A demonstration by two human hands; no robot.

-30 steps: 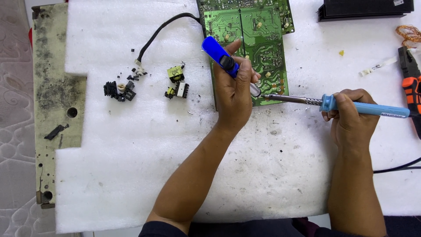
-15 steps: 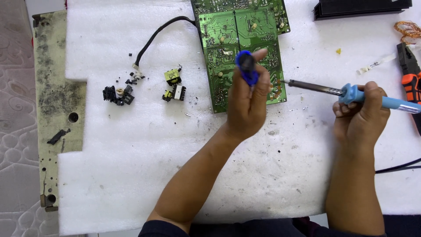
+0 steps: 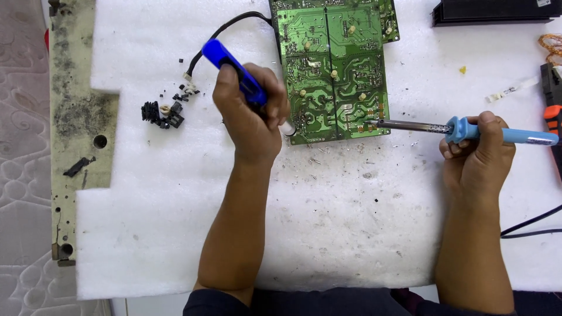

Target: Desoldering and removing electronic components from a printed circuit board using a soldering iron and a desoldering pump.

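Bright, even overhead light — sharp focus throughout, only faint soft shadows, no glare or blur.

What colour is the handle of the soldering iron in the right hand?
Light blue, on the soldering iron's plastic handle, seen clearly in the head view.

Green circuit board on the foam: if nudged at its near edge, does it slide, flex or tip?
The green circuit board lies flat, solder side up, on white foam, so it probably drags rather than glides. It looks stiff, so unlikely to flex. The black cable at its far left corner may make it pivot.
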